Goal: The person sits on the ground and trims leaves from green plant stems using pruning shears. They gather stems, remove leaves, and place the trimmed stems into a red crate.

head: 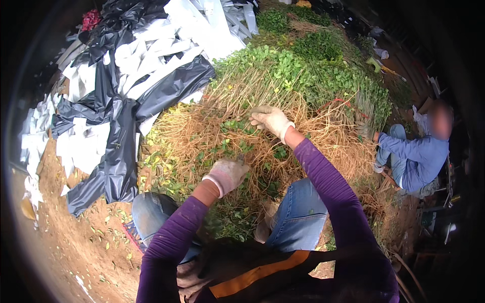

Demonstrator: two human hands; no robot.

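Note:
My left hand (227, 175), in a pale work glove, is curled low over the heap of bare roots (197, 128). A small greyish thing (241, 156) shows at its fingertips, too small to identify. Farther forward, my right hand (271, 120) in a whitish glove has its fingers bent above the line where roots meet the plant stems (261, 85). Whether it grips a stem is hidden by the fingers. Leafy green seedlings (280, 62) lie bundled beyond it, tops pointing away from me. Cut leaves and twigs (235, 219) cover the ground between my knees.
Black plastic sheeting (117, 151) and white strips (151, 57) spread over the left side. At right a co-worker (420, 155) in blue sits low, a gloved hand (365, 130) at the bundles. Bare soil (87, 242) shows at lower left. A red tie (335, 102) crosses some stems.

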